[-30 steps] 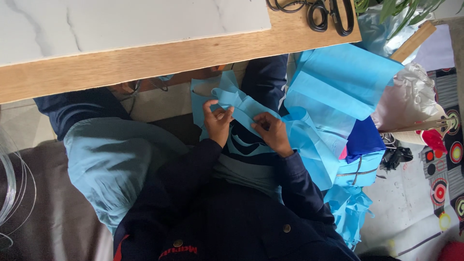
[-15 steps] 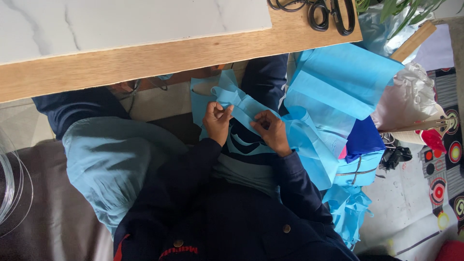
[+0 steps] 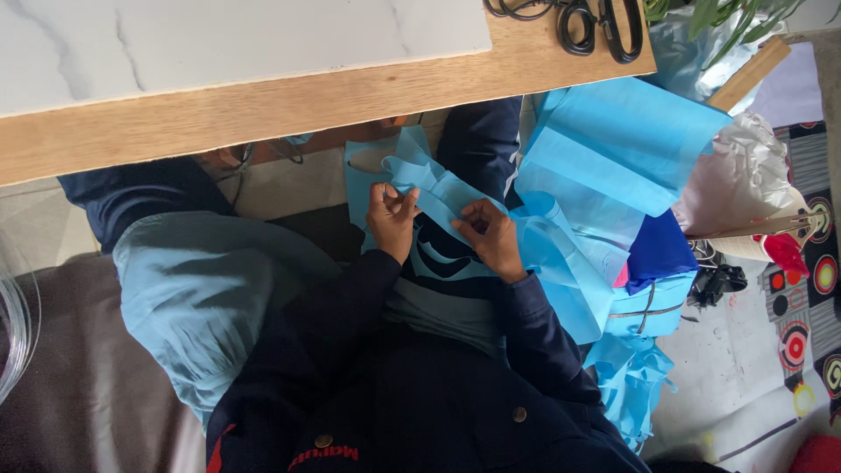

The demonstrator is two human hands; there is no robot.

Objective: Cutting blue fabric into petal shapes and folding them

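Note:
Over my lap, both hands pinch a light blue non-woven fabric piece with cut-out loops. My left hand grips its upper left part with fingers closed. My right hand holds the fabric's strip a little to the right, thumb and fingers pressed on it. Both arms wear dark navy sleeves. The fabric drapes down between my knees, and part of it lies hidden under my hands.
A wooden table edge with a white marble-patterned top runs above. Black scissors lie on its right end. A pile of light blue fabric sheets and bags stands at my right. A patterned mat covers the floor.
My hands have shifted very slightly along the blue fabric, still holding it; otherwise the scene is the same.

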